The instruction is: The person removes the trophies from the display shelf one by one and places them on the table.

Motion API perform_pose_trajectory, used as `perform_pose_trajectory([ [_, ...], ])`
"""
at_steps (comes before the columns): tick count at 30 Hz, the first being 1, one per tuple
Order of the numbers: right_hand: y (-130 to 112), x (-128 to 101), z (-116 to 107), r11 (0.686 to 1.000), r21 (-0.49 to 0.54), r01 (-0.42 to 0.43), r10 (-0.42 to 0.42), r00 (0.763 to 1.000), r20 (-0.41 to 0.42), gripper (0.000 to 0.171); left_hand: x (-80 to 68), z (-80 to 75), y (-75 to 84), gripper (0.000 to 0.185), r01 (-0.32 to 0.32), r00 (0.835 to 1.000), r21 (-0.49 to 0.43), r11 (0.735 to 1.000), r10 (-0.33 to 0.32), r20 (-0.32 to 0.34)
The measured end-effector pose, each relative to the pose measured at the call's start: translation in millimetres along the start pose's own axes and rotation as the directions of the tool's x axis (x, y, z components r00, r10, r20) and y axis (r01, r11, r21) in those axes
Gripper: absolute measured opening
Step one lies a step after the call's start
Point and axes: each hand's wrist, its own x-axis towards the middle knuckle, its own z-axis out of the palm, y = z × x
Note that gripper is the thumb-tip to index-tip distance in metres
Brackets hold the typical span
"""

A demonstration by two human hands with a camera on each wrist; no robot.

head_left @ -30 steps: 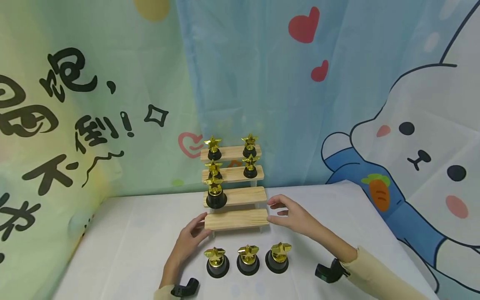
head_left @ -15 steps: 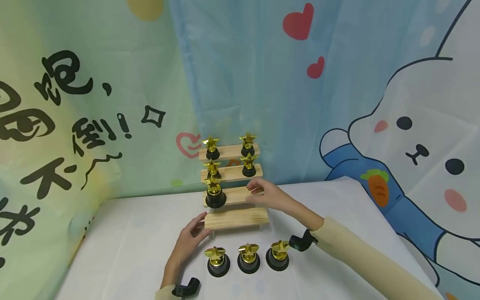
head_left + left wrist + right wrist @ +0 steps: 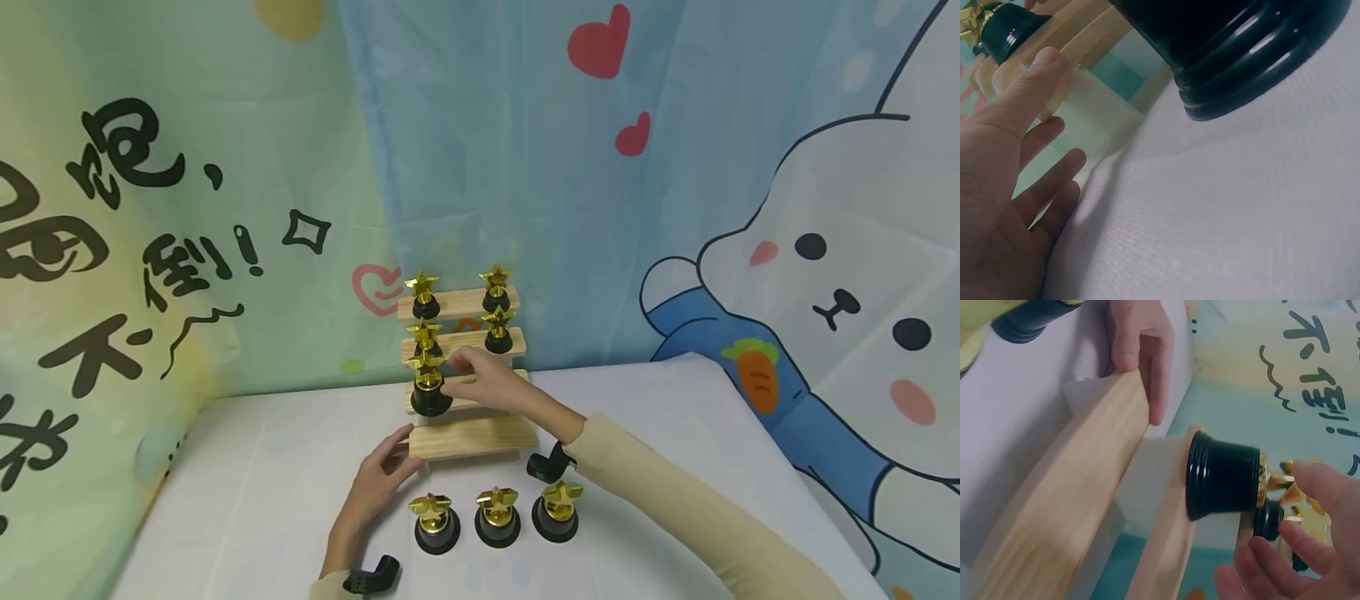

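A wooden tiered display stand [image 3: 472,437] holds small trophies with gold stars and black bases. My left hand [image 3: 381,473] grips the left end of its lowest plank, thumb on the near edge and a finger behind, as the right wrist view shows. My right hand [image 3: 487,382] is at the front left trophy [image 3: 431,398] on the second plank from the bottom. In the right wrist view, parted fingers [image 3: 1319,484] overlap the gold star of that trophy [image 3: 1222,478], beside its upright black base. Part of the second plank is hidden behind the right hand.
Three more trophies stand in a row on the white cloth before the stand: left [image 3: 437,529], middle [image 3: 497,521] and right [image 3: 557,515]. Higher planks carry trophies at both ends, such as the top right one [image 3: 496,292]. A printed curtain [image 3: 525,183] hangs behind.
My right hand has moved left from the right end of the stand, across the second plank, to the trophy at its left. The left hand has stayed in place.
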Motion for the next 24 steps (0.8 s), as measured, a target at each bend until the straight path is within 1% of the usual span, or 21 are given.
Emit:
perform_pose_trajectory([
  [3, -4.8, 5.5, 3.5, 1.0, -0.018, 0.011, -0.011, 1.0, -0.003, 0.049, 0.5, 0.4, 0.8, 0.061, -0.007, 1.0, -0.02, 1.0, 0.007, -0.004],
  [6, -7.5, 8.9, 6.8, 1.0, -0.026, -0.005, 0.005, 1.0, -0.012, 0.05, 0.2, -0.1, 1.7, 0.062, -0.007, 1.0, -0.006, 1.0, 0.007, -0.001],
  [10, -5.3, 12.6, 12.3, 0.998, 0.03, -0.051, 0.051, 0.999, -0.017, 0.054, -1.3, -0.6, 0.6, 0.066, -0.004, 1.0, 0.021, 1.0, 0.004, 0.015],
  [13, -3.5, 15.8, 15.5, 0.994, 0.071, -0.078, 0.08, 0.997, -0.017, 0.058, -1.1, -1.1, 0.4, 0.067, -0.006, 1.0, 0.018, 1.0, 0.006, 0.021],
  [16, -4.0, 18.1, 17.9, 0.992, 0.093, -0.081, 0.083, 0.996, -0.014, 0.055, -0.7, -1.5, 1.0, 0.067, -0.009, 1.0, 0.02, 1.0, 0.009, 0.023],
  [20, -5.0, 20.8, 21.6, 0.991, 0.112, -0.068, 0.069, 0.998, -0.013, 0.042, -0.8, -1.5, 1.0, 0.067, -0.008, 1.0, 0.02, 1.0, 0.007, 0.023],
  [24, -6.5, 22.5, 25.0, 0.989, 0.128, -0.081, 0.083, 0.996, -0.013, 0.038, -0.8, -1.2, -0.1, 0.067, -0.014, 1.0, 0.016, 1.0, 0.014, 0.024],
])
